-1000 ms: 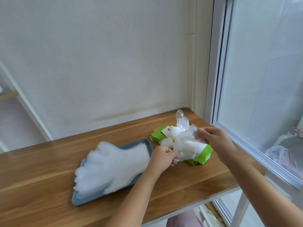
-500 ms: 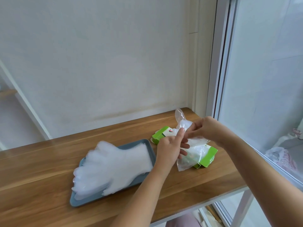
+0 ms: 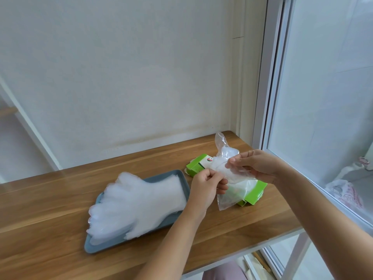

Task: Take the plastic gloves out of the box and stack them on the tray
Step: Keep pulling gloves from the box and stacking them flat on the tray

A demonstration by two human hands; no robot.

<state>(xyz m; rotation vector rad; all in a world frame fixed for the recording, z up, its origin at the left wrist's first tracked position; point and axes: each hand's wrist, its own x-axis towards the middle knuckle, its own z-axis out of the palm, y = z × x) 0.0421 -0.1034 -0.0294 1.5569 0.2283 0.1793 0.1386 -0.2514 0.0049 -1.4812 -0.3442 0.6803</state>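
crinkly clear plastic glove (image 3: 227,170) pinched by both hands (image 3: 205,185) above the flat green box (image 3: 255,191).

A wooden table (image 3: 50,199) of pale and darker planks spreads under the fingers (image 3: 235,161) and well out to their left; a white table leg (image 3: 296,255) slants down below and to their right. Behind the fingers rises a plain off-white wall (image 3: 131,67); just to their right stands a white window frame (image 3: 270,77) holding pale glass (image 3: 327,87); through it, lower right of the fingers, lies a pinkish patterned bag (image 3: 343,193); far to their left, a wooden ledge (image 3: 8,112) shows.
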